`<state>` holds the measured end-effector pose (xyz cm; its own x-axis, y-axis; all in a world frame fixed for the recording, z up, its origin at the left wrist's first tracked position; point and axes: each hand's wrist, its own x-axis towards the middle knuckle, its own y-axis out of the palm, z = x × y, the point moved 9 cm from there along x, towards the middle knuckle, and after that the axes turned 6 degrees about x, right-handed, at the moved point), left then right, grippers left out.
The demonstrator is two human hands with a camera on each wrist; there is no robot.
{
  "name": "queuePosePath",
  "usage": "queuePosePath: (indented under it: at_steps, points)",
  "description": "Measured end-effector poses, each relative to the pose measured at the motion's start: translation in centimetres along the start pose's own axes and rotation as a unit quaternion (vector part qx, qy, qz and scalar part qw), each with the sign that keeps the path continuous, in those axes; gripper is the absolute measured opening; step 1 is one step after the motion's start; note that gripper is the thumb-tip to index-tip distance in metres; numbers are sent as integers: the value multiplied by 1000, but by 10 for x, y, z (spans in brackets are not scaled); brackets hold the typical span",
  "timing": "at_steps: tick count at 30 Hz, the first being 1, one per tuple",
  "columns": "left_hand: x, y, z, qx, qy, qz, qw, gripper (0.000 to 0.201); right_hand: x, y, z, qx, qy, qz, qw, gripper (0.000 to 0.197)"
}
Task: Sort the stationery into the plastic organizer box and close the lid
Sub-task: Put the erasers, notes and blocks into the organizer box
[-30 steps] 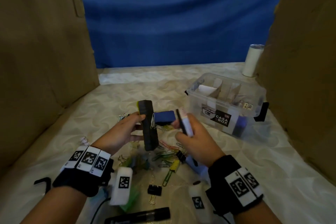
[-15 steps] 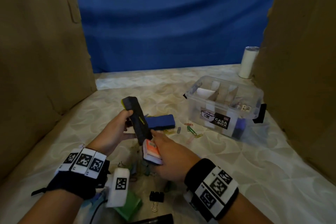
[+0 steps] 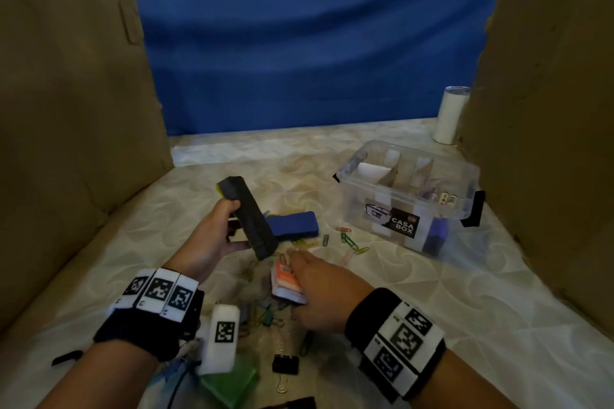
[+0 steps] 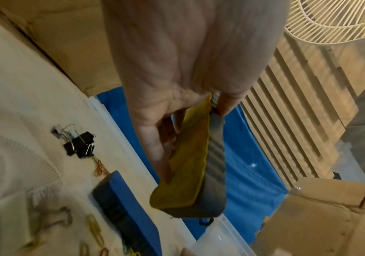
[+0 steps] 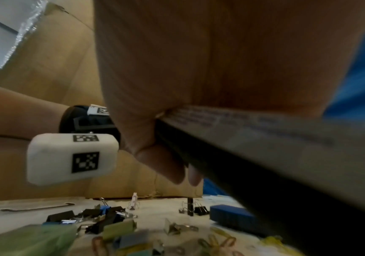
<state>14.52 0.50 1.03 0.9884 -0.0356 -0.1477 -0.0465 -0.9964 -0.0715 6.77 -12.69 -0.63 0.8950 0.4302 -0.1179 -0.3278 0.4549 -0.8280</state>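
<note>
My left hand (image 3: 212, 236) grips a long grey eraser with a yellow back (image 3: 247, 216), held tilted above the table; the left wrist view shows the eraser's yellow face (image 4: 190, 166) between thumb and fingers. My right hand (image 3: 319, 289) is low over the clip pile and holds a small orange and white pack (image 3: 285, 282), which fills the right wrist view as a white and black edge (image 5: 264, 138). A blue eraser (image 3: 292, 224) lies on the table past both hands. The clear organizer box (image 3: 465, 176) stands open at the right, with dividers inside.
Coloured paper clips (image 3: 349, 241) lie between the blue eraser and the box. A black binder clip (image 3: 285, 364) and a green pad (image 3: 232, 382) lie near my wrists. A white tumbler (image 3: 452, 116) stands at the back right. Cardboard walls close both sides.
My right hand has come down and back from beside the grey eraser to just over the clip pile, still holding the pack. The left hand has tipped the grey eraser from upright to slanted.
</note>
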Motion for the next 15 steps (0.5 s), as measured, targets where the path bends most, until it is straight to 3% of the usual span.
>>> queuePosePath:
  at_steps: [3, 6, 11, 15]
  points:
    - [-1, -6, -1, 20, -1, -1, 1000, 32, 0, -7, -10, 31, 21, -17, 999, 63]
    - [-7, -3, 0, 35, 4, 23, 999, 33, 1, -32, -8, 96, 3, -91, 991, 46]
    - [-23, 5, 0, 60, 27, 58, 996, 36, -2, -56, -38, 364, 69, -149, 917, 33]
    - [-29, 10, 6, 38, 17, 66, 997, 26, 0, -62, -37, 445, 55, -144, 882, 27]
